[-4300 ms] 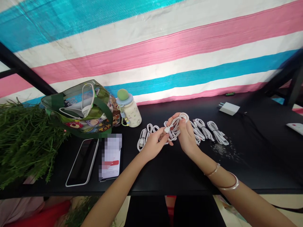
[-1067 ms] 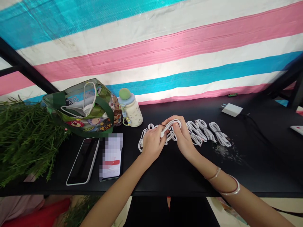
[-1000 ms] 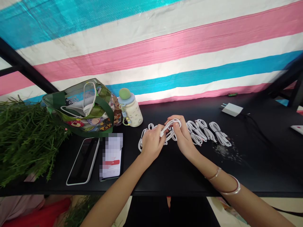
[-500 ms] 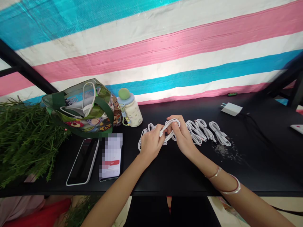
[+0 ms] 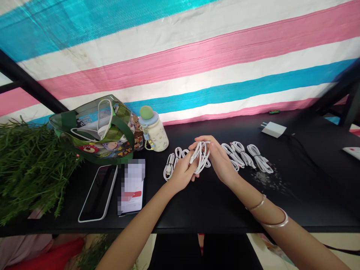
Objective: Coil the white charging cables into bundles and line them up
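Yellow block letters reading "TOY" (image 5: 124, 152) stand on the lower front of the clear green tote bag (image 5: 92, 131), among cartoon prints. Smaller dark lettering on the bag's upper panel (image 5: 85, 120) is too small to read, and the phone screen (image 5: 132, 183) is pixelated over, leaving only a red bar.

Compared with half a second ago, the white cable (image 5: 200, 157) has turned from a flat loop into a steeper, near-upright bundle between the hands. The right hand (image 5: 219, 161) has shifted rightward along it, and the left hand (image 5: 182, 173) has dropped lower, uncovering more of the coil (image 5: 169, 167) beside it.
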The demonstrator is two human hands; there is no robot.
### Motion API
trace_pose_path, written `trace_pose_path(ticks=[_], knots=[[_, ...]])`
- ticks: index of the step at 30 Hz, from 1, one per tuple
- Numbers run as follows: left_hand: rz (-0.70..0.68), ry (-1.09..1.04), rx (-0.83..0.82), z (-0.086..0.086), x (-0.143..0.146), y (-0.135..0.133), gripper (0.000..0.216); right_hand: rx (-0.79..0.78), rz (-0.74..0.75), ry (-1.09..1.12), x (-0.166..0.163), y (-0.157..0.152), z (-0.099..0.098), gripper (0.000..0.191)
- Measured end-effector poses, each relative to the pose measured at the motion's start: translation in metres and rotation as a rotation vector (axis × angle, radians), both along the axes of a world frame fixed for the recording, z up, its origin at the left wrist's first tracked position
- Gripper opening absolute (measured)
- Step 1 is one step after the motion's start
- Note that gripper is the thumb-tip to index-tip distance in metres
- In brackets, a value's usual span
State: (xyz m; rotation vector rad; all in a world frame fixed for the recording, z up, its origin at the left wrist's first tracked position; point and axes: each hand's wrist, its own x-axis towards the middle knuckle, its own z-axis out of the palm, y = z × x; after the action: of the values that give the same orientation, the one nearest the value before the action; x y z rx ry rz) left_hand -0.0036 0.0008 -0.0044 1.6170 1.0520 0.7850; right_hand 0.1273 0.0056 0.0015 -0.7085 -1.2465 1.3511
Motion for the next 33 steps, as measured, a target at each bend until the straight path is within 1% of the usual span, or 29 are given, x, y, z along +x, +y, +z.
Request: trace_pose_path(ticks=[5, 12, 15, 20, 22, 25, 30, 33], knots=[[-0.019, 0.02, 0.016, 0.001, 0.0, 0.0, 0.027, -0.001, -0.039, 0.031, -0.001, 0.0, 0.003, 0.04], [0.004, 0.107, 0.058, 0.001, 0.0, 0.0, 0.029, 0.015, -0.057, 0.003, -0.001, 0.0, 0.002, 0.042], [0.036, 0.204, 0.099, 0.002, 0.0, 0.0, 0.029, 0.038, -0.05, 0.002, -0.004, -0.002, 0.0, 0.041], [0.109, 0.415, 0.244, 0.002, -0.001, -0.002, 0.027, 0.097, -0.171, -0.078, -0.009, -0.003, -0.008, 0.035], [0.12, 0.466, 0.287, 0.002, -0.001, -0.003, 0.026, 0.121, -0.19, -0.103, -0.009, -0.001, -0.013, 0.034], [0.118, 0.502, 0.307, 0.001, 0.0, -0.003, 0.029, 0.139, -0.209, -0.147, -0.008, 0.001, -0.016, 0.032], [0.114, 0.504, 0.324, 0.002, 0.0, -0.003, 0.035, 0.151, -0.238, -0.17, -0.007, -0.001, -0.01, 0.037], [0.106, 0.517, 0.328, 0.002, 0.001, -0.002, 0.033, 0.148, -0.23, -0.152, -0.008, -0.002, -0.005, 0.039]])
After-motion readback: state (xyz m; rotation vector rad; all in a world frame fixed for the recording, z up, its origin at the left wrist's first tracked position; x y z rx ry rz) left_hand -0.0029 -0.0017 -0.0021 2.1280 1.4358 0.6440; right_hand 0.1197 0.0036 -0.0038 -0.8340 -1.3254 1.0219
